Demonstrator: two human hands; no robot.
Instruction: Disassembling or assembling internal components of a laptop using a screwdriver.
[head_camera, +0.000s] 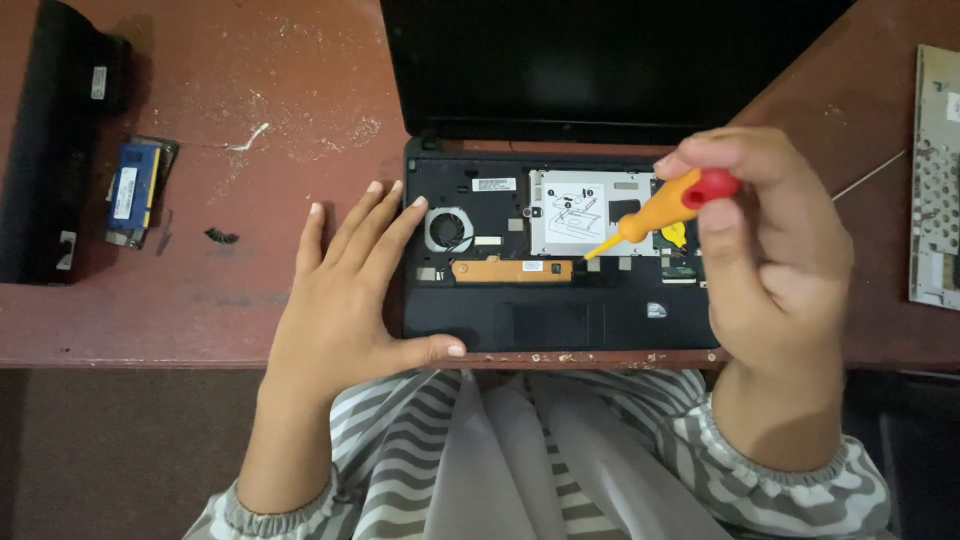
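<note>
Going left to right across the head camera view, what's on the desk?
Black battery pack → blue memory module → left hand → opened laptop → orange screwdriver in the right hand → removed keyboard.

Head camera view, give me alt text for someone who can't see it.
A right hand holds an orange screwdriver with its tip down in an opened laptop whose keyboard is off. The left hand lies flat against the laptop's left edge on a reddish table; a small blue part lies farther left.
</note>
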